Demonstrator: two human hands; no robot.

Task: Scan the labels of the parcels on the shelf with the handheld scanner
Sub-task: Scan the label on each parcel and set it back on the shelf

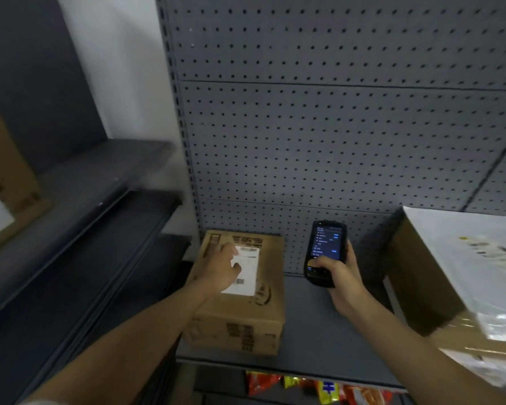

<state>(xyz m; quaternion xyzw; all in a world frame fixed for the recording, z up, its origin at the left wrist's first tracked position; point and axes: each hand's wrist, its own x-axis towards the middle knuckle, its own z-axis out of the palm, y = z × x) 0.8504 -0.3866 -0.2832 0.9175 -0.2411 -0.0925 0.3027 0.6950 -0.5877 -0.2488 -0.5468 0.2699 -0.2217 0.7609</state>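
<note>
At lower centre, the handheld scanner (325, 252) is gripped upright by the right hand (341, 276). The label (244, 270) on the cardboard parcel (240, 293) is partly covered by the relaxed left hand (221, 271), so a misread is likely.

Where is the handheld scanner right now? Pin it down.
In the head view, the handheld scanner is right of centre, held upright in the right hand above the shelf, just right of the cardboard parcel.
</note>
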